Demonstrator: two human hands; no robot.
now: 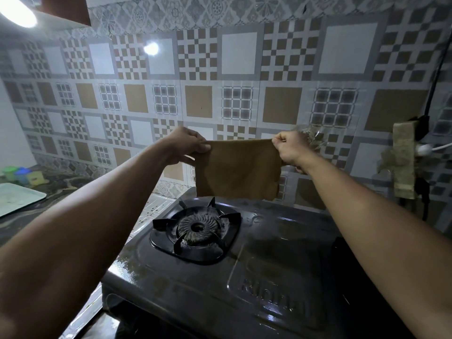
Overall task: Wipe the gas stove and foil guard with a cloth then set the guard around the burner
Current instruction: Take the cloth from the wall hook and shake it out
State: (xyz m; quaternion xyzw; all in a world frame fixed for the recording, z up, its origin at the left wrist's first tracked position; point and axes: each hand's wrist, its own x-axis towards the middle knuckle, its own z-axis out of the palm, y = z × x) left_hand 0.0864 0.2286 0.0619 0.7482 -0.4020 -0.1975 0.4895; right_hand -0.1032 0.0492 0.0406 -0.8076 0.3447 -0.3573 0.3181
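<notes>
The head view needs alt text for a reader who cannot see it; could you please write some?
Both hands, left hand and right hand, hold a brown cloth stretched by its top corners above a black gas stove before a tiled wall.

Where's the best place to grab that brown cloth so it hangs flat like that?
Grab the brown cloth at its two top corners, coming in from each side. The left hand pinches the top left corner and the right hand the top right one. That stretches the top edge straight, so the rest hangs flat above the gas stove.
</notes>
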